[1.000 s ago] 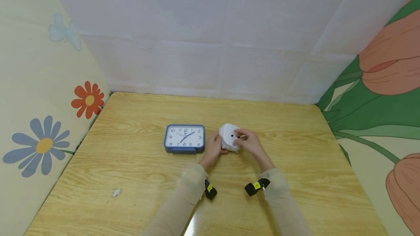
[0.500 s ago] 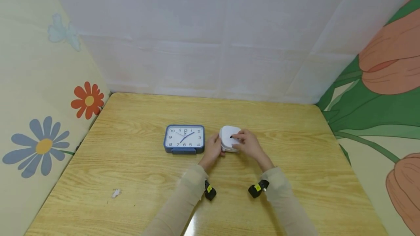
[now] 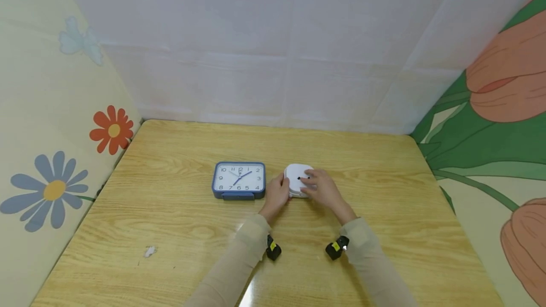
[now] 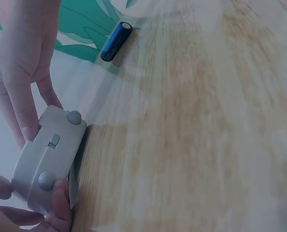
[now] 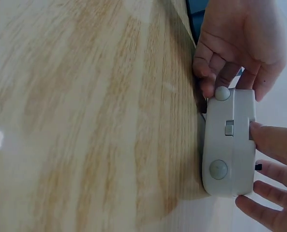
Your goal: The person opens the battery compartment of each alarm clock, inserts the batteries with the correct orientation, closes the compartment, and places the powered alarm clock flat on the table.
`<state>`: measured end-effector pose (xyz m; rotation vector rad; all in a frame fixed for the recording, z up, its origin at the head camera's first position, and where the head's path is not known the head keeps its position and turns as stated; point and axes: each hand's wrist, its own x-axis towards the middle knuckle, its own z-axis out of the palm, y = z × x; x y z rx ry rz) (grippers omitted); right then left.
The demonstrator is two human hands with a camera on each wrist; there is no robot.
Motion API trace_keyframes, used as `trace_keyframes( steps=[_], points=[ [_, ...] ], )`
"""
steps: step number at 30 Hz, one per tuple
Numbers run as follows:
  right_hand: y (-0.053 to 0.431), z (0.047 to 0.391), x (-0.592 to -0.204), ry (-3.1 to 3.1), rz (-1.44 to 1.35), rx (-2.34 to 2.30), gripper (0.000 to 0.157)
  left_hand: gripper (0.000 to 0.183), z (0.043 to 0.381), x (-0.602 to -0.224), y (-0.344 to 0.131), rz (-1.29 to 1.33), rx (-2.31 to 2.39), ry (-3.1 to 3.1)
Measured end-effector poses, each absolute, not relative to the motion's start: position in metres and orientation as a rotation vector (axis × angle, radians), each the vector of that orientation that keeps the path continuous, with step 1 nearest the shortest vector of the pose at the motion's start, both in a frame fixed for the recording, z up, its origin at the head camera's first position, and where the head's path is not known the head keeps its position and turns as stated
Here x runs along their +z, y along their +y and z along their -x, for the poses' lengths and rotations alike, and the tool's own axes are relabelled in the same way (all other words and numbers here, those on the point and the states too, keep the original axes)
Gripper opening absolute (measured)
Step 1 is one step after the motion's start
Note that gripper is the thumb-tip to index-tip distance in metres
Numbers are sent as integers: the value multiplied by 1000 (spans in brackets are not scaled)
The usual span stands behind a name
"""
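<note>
A small white alarm clock lies with its back up, black knobs showing there. My left hand grips its left side between thumb and fingers. From the right, my right hand reaches over the back; in the right wrist view its thumb touches a notch at the edge, with fairly straight fingers resting on the back. Round feet and a small switch show on the white case. My right hand covers part of the back. A blue battery lies on the table beyond the clock in the left wrist view.
A blue alarm clock with a white dial lies face up just left of my left hand. A scrap of white material is on the wooden table at the front left. Patterned and white sheets stand around the table.
The white alarm clock has gone from tilted to flatter between my hands. My right fingers have shifted and spread slightly on its back. My left hand keeps its grip.
</note>
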<state>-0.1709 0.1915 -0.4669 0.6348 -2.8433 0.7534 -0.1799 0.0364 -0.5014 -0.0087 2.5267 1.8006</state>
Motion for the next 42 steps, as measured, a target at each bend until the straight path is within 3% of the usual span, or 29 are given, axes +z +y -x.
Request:
trace_keyframes(
  steps=[19,42],
  points=[
    [188,170,-475,-2816,-774,359,28,21,181,-506,36,-224,1462,2909],
    [186,168,-472,-2748,-825,154,24,32,180,-505,39,-119,1424,2860]
  ],
)
